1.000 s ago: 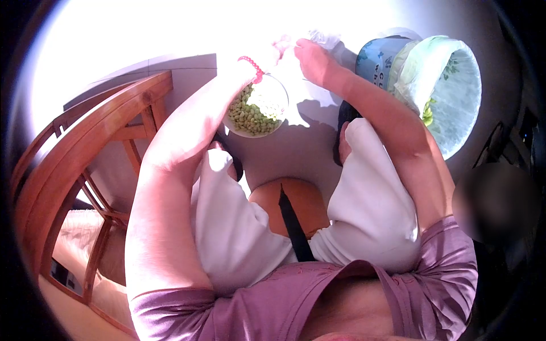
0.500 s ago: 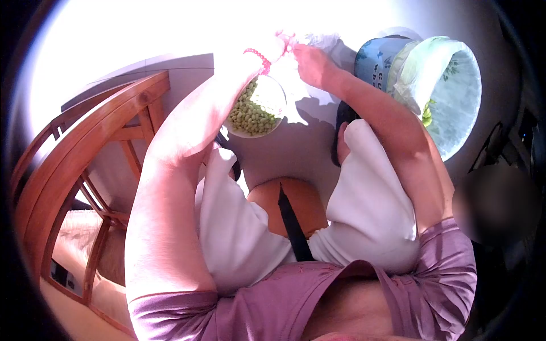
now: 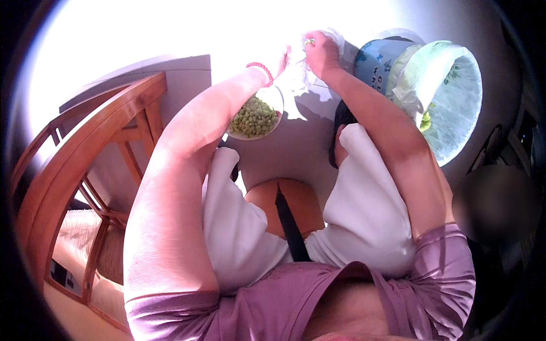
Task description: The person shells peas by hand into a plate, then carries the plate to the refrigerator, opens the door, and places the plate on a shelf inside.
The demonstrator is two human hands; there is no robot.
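Note:
Both my arms reach forward over the floor into strong glare. My right hand [image 3: 320,54] is closed on the crumpled edge of a white plastic bag [image 3: 297,77], with a small green bit at its fingertips. My left hand [image 3: 282,57] is just left of it at the same bag, and the glare mostly washes out its fingers. A red bead bracelet [image 3: 260,69] circles my left wrist. Under that wrist stands a white bowl [image 3: 275,95] filled with shelled green beans [image 3: 253,116].
A blue bin [image 3: 372,59] lined with a pale plastic bag [image 3: 455,91] stands at the right, with green scraps inside. A wooden chair [image 3: 85,148] is on the left. My knees in white trousers and an orange stool seat [image 3: 301,199] fill the middle.
Both hands have moved farther forward and up at the white bag. My right hand has risen toward the bag's top edge, and my left wrist has shifted right over the bowl.

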